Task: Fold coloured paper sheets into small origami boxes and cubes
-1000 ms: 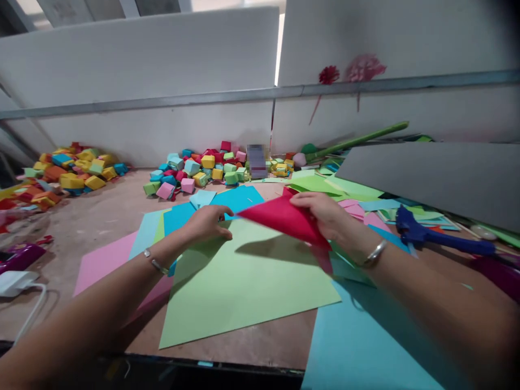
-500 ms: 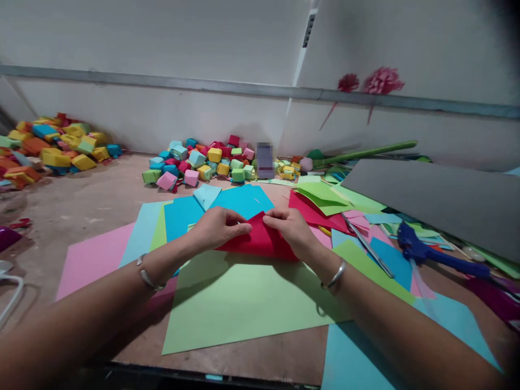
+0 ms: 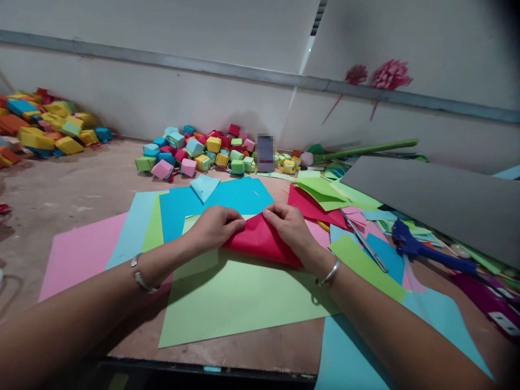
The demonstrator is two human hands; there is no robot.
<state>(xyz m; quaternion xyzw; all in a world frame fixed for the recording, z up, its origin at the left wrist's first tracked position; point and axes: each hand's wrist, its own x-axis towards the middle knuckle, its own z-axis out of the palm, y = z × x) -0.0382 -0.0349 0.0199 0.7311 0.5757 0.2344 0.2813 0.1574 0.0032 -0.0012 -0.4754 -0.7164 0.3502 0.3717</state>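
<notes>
A sheet of red paper [image 3: 264, 244], folded over, is held up a little above a large pale green sheet [image 3: 239, 292]. My left hand [image 3: 215, 227] pinches its upper left edge between thumb and fingers. At the top corner, my right hand [image 3: 286, 219] grips the same paper with thumb and forefinger. The right palm hides part of its right side. Blue sheets [image 3: 244, 192] lie just beyond both hands, with a small light blue folded piece [image 3: 205, 187] on top.
Colourful paper cubes [image 3: 195, 149] are heaped by the wall, near a blurred upright phone-like object [image 3: 265, 153]. To the right lie scissors [image 3: 365, 244], a blue glue gun [image 3: 430, 254], a purple power strip [image 3: 489, 303] and a grey board [image 3: 439, 203]. Pink paper [image 3: 81, 249] lies left.
The view has shifted slightly. My left hand has slid down the red paper's left edge, away from the top corner, while my right hand keeps its pinch there.
</notes>
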